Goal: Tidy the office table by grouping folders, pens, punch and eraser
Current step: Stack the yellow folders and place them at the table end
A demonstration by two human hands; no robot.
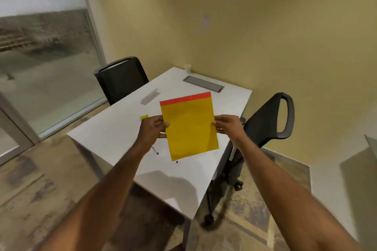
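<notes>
I hold a yellow folder upright above the white table, with the edge of a red folder showing behind its top. My left hand grips the left edge and my right hand grips the right edge. Two pens lie on the table under the folders: the tip of one pen shows below my left wrist, and the tip of another pen peeks out under the yellow folder's bottom corner. A small yellow object sits on the table just left of my left hand.
A grey flat item lies further back on the table. A grey cable tray lid and a white cup sit at the far end. One black chair stands at the far left side, another black chair at the right.
</notes>
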